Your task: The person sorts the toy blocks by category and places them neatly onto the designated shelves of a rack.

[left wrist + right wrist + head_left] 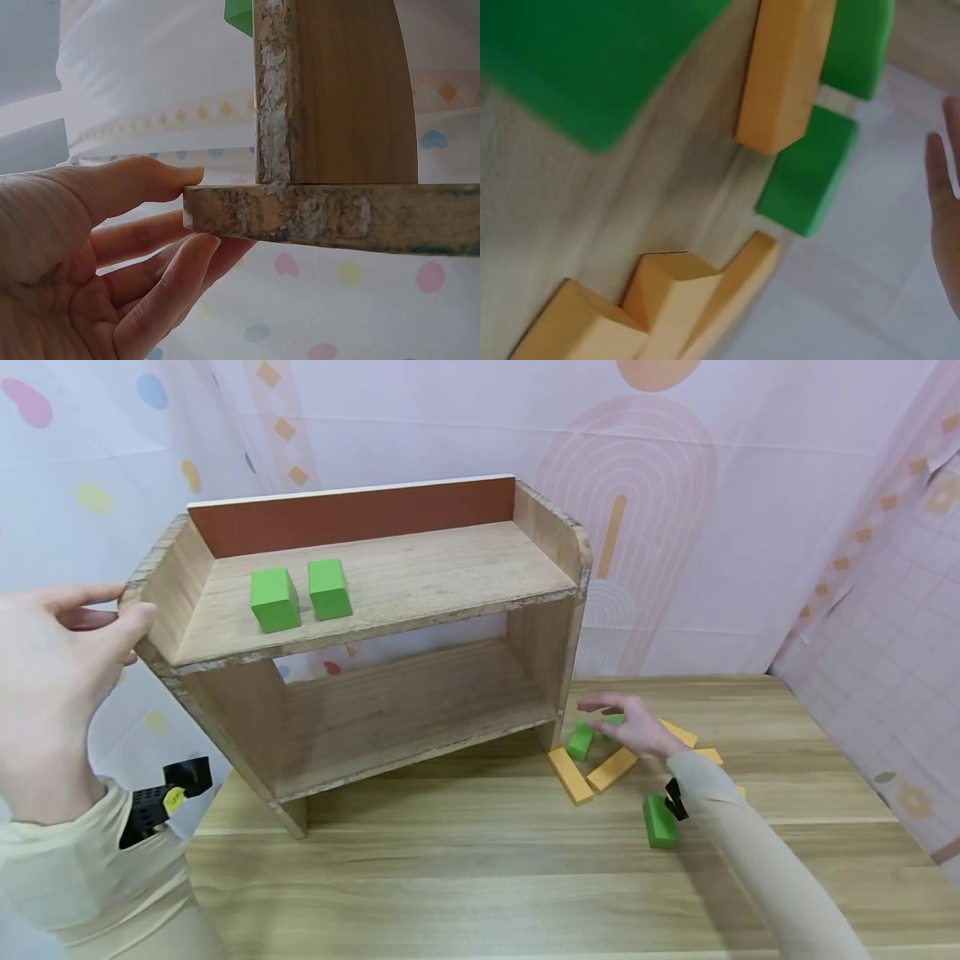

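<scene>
Wooden shelf point(435, 564) stands on the left part of the worktop point(450, 885), and we pinch the edge of its left side panel with our left hand point(52, 677), the thumb on one face and the fingers on the other. From the left wrist view we see the same grip closely, and there the edge looks worn and flaky. At our left cuff sits a black device point(147, 812) with a yellow mark.

On the right side, a single green block point(661, 822) lies nearest to us, just beside our right wrist. Farther on, two orange blocks point(572, 776) lie with their near ends close together, and a second green block point(581, 741) is near the right leg of the shelf. Above this place is our right hand point(636, 724), rather wide, its fingers extended (the right wrist view shows only a part of it, at the border). Beyond it, another green block point(614, 723) is partly hidden, and more orange blocks point(678, 732) lie to the right.

Upon the top board we see a pair of green blocks point(275, 602), side by side with a narrow gap. Behind them runs a red-brown back strip point(360, 514), and farthest from us hangs a pale cloth point(450, 435) with coloured shapes.
</scene>
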`<state>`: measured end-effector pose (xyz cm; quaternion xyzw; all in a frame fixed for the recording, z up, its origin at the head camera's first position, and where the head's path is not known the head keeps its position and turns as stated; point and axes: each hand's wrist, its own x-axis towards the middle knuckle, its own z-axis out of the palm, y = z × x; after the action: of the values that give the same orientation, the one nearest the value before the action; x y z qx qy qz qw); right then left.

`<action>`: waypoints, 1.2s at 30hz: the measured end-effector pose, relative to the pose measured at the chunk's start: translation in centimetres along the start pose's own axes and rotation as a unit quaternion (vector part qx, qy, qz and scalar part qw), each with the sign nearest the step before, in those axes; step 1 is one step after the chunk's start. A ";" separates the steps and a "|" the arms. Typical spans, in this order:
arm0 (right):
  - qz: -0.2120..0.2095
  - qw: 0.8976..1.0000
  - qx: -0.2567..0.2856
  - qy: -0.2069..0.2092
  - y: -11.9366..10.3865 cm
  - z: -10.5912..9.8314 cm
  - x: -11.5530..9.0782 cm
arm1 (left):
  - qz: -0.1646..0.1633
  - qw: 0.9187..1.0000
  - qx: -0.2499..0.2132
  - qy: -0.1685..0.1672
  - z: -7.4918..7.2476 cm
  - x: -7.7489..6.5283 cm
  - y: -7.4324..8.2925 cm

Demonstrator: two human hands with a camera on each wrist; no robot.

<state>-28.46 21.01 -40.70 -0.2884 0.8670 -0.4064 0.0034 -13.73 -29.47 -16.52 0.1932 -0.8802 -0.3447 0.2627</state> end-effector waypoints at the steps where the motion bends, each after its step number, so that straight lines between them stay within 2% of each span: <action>1: 0.012 1.000 0.008 -0.013 0.4 0.0 0.1 | 0.002 1.000 0.003 -0.001 0.0 0.0 0.0; 6: 0.038 0.997 0.042 -0.060 1.9 -0.1 0.7 | 0.007 1.000 0.017 -0.004 -0.1 0.0 -0.1; 10: 0.060 0.993 0.061 -0.082 2.4 -0.3 1.0 | 0.005 1.000 -0.001 -0.005 -0.2 0.0 -0.1; 18: 0.054 0.990 0.055 -0.116 2.6 -0.2 1.3 | 0.013 1.000 -0.019 -0.008 -0.2 0.0 0.0; 31: 0.080 0.984 0.019 -0.157 2.0 -0.3 1.0 | 0.009 1.000 -0.016 -0.006 -0.2 0.0 -0.1; 36: 0.070 0.985 -0.027 -0.152 2.1 -0.1 0.9 | 0.012 1.000 -0.014 -0.007 -0.2 0.0 -0.1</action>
<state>-30.27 21.68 -41.86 -0.2854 0.8849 -0.3334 0.1561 -13.61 -29.66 -16.51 0.1768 -0.8793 -0.3551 0.2635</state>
